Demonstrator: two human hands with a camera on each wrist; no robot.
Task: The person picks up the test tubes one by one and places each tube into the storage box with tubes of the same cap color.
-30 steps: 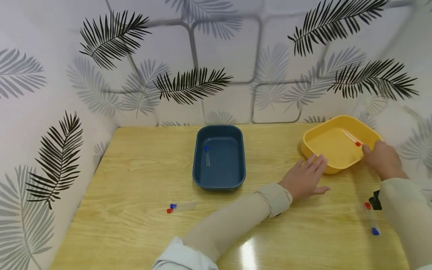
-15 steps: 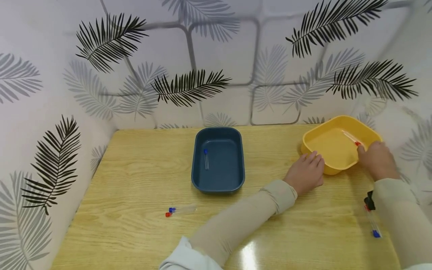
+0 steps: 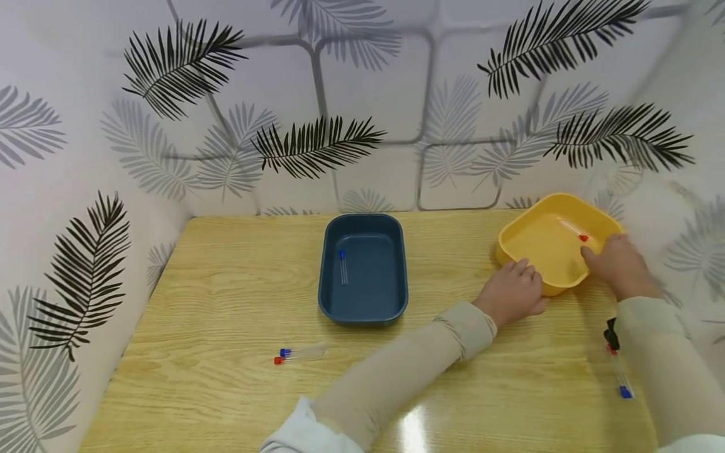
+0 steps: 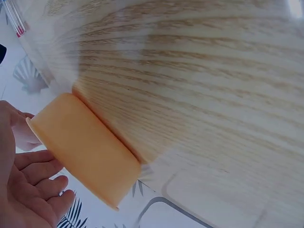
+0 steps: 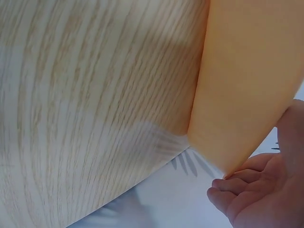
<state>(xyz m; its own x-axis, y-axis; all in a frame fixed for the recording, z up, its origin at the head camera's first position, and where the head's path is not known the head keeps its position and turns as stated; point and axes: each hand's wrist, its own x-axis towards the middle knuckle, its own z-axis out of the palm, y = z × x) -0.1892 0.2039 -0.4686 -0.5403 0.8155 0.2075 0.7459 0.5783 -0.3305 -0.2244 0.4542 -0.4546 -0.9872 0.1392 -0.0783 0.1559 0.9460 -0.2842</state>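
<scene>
A yellow plastic bin [image 3: 544, 245] stands at the table's back right, with a red-capped test tube [image 3: 583, 238] lying in it. My left hand [image 3: 511, 293] has its fingers bent over the bin's near-left rim; the left wrist view shows the fingertips meeting that rim. With the thumb at the inner side and the fingers outside, my right hand [image 3: 620, 267] grips the right rim. In the right wrist view the bin's outer wall [image 5: 242, 80] fills the upper right. Farther left, a navy bin [image 3: 363, 314] contains one blue-capped test tube [image 3: 343, 269].
Two test tubes [image 3: 300, 353], one blue-capped and one red-capped, lie on the table [image 3: 226, 283] at front left. More tubes [image 3: 620, 374] with red and blue caps lie beside the right forearm. A leaf-patterned wall [image 3: 385, 170] borders the table's back edge.
The yellow bin has shifted slightly left with my right hand on its rim. My left hand's fingers, spread out earlier, now bend over the rim.
</scene>
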